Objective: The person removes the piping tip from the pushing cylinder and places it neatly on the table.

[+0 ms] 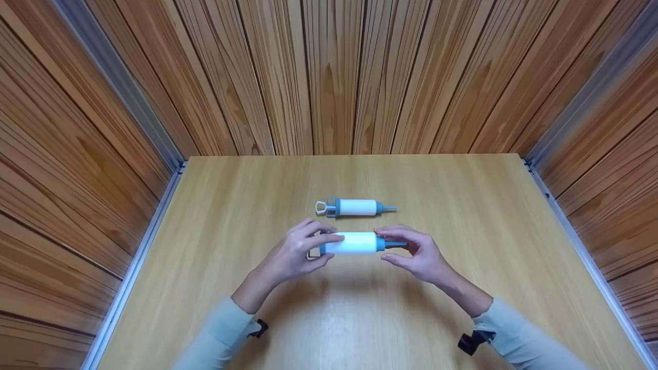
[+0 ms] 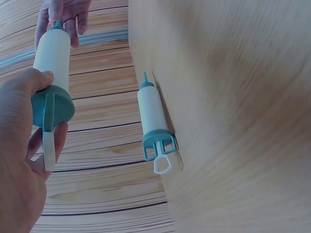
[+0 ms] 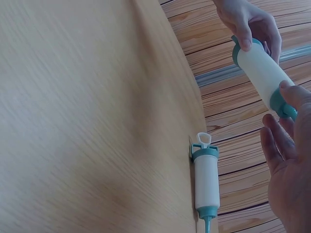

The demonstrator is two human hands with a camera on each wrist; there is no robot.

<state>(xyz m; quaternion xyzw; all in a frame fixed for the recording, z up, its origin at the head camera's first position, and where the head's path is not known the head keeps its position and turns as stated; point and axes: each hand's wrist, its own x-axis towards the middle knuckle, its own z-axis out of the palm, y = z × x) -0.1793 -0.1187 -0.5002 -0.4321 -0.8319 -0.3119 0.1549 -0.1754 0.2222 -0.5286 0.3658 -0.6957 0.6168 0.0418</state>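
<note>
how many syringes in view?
2. One syringe is held in the left hand, its nozzle end by the right hand. The other syringe lies on the table, just beyond. No others show.

A syringe (image 1: 358,207) lies on the table (image 1: 247,195), with its tip (image 1: 389,208) toward right. Plank walls (image 1: 334,103) stand left, far and right; metal rails (image 1: 134,267) run beside the table, left and right.

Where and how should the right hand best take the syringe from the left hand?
Ideally, by the white barrel near its nozzle-end collar, from the right, thumb opposite fingers: the left hand grips the handle end, and the nozzle looks too thin.
</note>
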